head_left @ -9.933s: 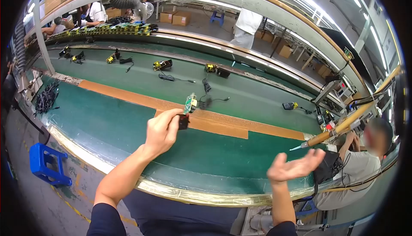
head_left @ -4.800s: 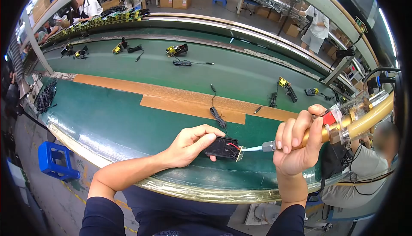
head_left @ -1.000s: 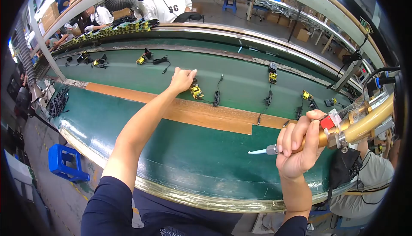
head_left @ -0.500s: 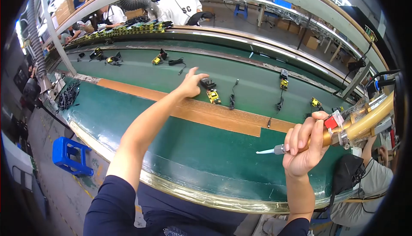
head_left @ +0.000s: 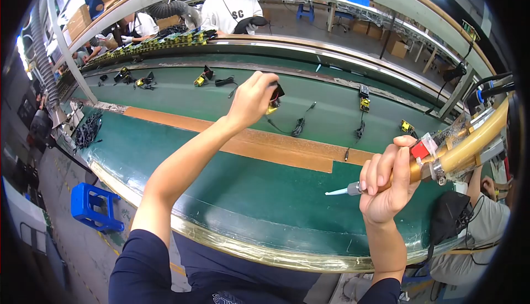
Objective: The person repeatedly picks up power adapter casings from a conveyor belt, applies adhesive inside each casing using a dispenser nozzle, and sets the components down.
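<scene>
My left hand (head_left: 253, 99) is closed on a black adapter housing (head_left: 279, 92) with a yellow part beneath it, above the green conveyor belt. A thin black cable (head_left: 298, 128) trails from it to a small bundle on the belt. In my right hand (head_left: 388, 185) is a hose-fed dispensing gun (head_left: 422, 150) with a red switch, its pale narrow nozzle pointing left over the green worktop (head_left: 265, 193). Fingers hide part of the gun's body and part of the adapter.
More open adapters with yellow parts (head_left: 364, 102) lie along the belt (head_left: 326, 116). Black cables (head_left: 88, 130) are piled at left. A brown strip (head_left: 276, 152) borders the belt. A blue stool (head_left: 96, 207) stands on the floor. Co-workers (head_left: 229, 11) are across the line and at right.
My left hand has reached onto the adapter, closed around it and raised it slightly; its cable has been drawn along. My right hand keeps the gun almost in place.
</scene>
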Demonstrator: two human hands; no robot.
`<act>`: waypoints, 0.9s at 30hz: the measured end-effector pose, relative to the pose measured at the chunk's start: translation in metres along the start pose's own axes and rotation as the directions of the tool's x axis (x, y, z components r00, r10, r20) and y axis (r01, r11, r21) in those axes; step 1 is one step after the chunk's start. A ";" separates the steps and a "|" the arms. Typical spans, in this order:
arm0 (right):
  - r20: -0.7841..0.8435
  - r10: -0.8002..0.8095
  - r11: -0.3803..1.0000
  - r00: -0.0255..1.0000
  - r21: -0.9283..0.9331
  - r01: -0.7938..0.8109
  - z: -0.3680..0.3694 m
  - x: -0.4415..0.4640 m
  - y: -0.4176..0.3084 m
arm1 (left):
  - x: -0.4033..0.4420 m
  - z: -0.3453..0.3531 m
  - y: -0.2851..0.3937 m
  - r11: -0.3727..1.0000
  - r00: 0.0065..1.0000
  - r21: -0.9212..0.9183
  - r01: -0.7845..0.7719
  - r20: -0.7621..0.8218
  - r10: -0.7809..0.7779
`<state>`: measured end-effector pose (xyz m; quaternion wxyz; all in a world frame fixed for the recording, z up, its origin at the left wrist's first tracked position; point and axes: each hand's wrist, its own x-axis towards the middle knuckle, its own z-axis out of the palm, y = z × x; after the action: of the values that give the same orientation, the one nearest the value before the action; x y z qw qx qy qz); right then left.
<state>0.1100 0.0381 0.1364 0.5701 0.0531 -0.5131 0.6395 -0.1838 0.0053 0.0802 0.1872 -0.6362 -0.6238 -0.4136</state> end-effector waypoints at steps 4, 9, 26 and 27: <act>0.008 0.003 1.000 1.000 -0.012 -0.003 0.003 -0.001 -0.012 | -0.015 -0.037 0.074 0.993 0.996 -0.082 -0.082 0.032 0.085; 0.000 0.028 1.000 1.000 -0.001 -0.028 0.018 -0.001 -0.014 | -0.049 -0.057 0.115 0.606 0.699 -0.427 0.671 0.637 -0.324; 0.063 0.139 0.990 0.988 -0.022 -0.138 0.033 -0.004 -0.023 | -0.079 -0.064 0.146 0.014 0.650 -0.653 0.757 0.750 -0.124; 0.061 0.140 0.990 0.988 -0.023 -0.139 0.034 -0.004 -0.023 | -0.079 -0.065 0.146 0.012 0.648 -0.652 0.758 0.752 -0.123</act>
<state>0.1121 0.0069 0.1631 0.5081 0.0314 -0.5391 0.6710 -0.0545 -0.1163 0.0985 -0.5673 -0.4369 -0.4169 -0.5599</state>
